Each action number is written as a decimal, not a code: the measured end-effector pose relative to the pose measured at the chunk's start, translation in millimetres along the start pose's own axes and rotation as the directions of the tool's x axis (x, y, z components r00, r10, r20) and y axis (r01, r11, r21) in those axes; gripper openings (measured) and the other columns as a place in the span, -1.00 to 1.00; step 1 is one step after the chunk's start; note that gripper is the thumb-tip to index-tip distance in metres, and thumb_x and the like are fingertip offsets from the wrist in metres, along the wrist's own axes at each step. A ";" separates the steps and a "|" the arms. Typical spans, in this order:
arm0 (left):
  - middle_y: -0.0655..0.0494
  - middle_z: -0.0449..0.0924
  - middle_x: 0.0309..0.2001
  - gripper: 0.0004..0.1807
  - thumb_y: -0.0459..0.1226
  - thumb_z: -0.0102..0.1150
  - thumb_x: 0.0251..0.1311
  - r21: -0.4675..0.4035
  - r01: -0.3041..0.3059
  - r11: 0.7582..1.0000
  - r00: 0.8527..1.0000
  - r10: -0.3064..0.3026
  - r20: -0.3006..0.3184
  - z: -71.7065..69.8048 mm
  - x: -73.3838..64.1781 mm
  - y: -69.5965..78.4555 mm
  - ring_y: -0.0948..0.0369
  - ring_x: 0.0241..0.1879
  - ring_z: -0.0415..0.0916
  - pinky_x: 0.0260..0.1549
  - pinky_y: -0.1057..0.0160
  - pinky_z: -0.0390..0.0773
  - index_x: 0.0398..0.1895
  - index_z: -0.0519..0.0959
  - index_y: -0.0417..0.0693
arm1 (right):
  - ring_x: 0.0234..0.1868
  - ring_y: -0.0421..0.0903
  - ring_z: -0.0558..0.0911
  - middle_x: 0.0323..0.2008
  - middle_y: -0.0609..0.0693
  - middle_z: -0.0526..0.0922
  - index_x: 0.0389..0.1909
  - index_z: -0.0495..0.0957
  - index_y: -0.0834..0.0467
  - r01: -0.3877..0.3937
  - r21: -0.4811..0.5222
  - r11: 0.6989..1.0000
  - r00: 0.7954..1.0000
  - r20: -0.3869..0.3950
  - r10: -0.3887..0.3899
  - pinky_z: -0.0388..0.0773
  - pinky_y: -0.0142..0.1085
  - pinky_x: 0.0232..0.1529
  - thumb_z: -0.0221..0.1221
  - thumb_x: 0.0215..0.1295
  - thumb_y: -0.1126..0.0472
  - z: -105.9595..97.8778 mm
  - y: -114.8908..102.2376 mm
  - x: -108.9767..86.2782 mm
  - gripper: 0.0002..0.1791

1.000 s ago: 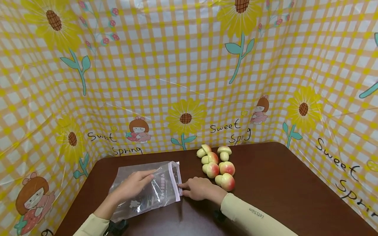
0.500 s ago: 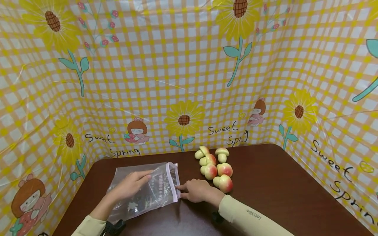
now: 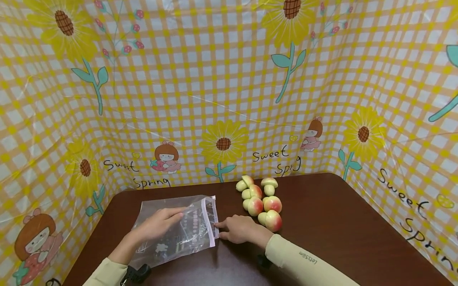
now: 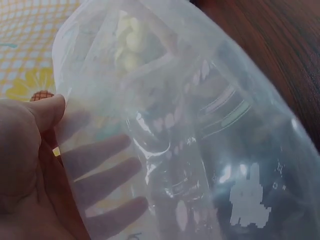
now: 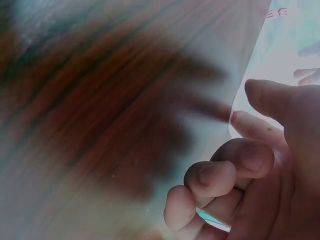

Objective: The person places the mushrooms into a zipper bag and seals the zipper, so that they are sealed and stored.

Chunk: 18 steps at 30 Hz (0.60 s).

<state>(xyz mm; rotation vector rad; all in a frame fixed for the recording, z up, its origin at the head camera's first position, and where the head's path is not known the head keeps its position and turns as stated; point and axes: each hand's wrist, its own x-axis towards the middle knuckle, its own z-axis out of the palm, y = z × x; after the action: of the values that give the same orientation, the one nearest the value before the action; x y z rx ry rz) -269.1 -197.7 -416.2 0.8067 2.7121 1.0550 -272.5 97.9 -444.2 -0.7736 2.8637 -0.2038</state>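
A clear plastic zip bag (image 3: 193, 228) with a pale lilac strip along its mouth lies on the brown table, mouth facing right. Over its middle is my left hand (image 3: 161, 222), which grips the film. The left wrist view shows its thumb (image 4: 50, 107) at the bag's edge and its straight fingers through the film. My right hand (image 3: 237, 228) is at the mouth strip. In the right wrist view its index fingertip (image 5: 236, 117) touches the film's edge, the thumb (image 5: 262, 95) stands apart from it, and the other fingers curl loosely.
Several toy mushrooms (image 3: 273, 220) with pale stems and yellow-red caps lie in a cluster just beyond the right hand. A checked sunflower sheet (image 3: 229, 99) hangs around the back and sides of the table (image 3: 322, 222).
Both hands stay nearly in place. The bag's film near the strip and lower left has shifted slightly, and more of its print shows. The head view has moved a little.
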 end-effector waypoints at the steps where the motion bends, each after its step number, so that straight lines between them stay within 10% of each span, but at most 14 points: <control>1: -0.09 0.49 0.34 -0.50 -0.07 -0.12 0.57 0.001 -0.005 1.000 1.000 0.005 0.003 -0.4 0.1 -0.3 -0.09 0.35 0.42 0.30 -0.19 0.40 0.41 0.44 -0.09 | -0.01 0.00 0.70 0.11 0.00 0.71 0.29 0.54 -0.35 0.002 0.007 1.000 1.000 0.004 -0.002 0.51 -0.18 -0.50 0.20 0.37 -0.15 0.1 1.1 0.5 -0.54; 18: -0.07 0.52 0.32 -0.54 -0.11 -0.09 0.57 0.013 0.002 1.000 0.999 -0.001 -0.041 5.6 6.2 -3.6 -0.06 0.33 0.44 0.32 -0.15 0.39 0.38 0.48 -0.10 | -0.18 -0.04 0.69 0.03 0.11 0.74 0.28 0.57 -0.29 -0.016 0.021 1.000 1.000 -0.023 0.017 0.55 -0.13 -0.45 0.23 0.33 -0.04 2.8 1.2 2.3 -0.52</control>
<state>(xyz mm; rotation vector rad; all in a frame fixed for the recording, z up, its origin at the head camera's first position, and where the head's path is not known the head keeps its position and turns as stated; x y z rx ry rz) -274.3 -193.4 -422.3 0.7933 2.7558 1.0660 -274.5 97.4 -447.3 -0.7487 2.8842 -0.2413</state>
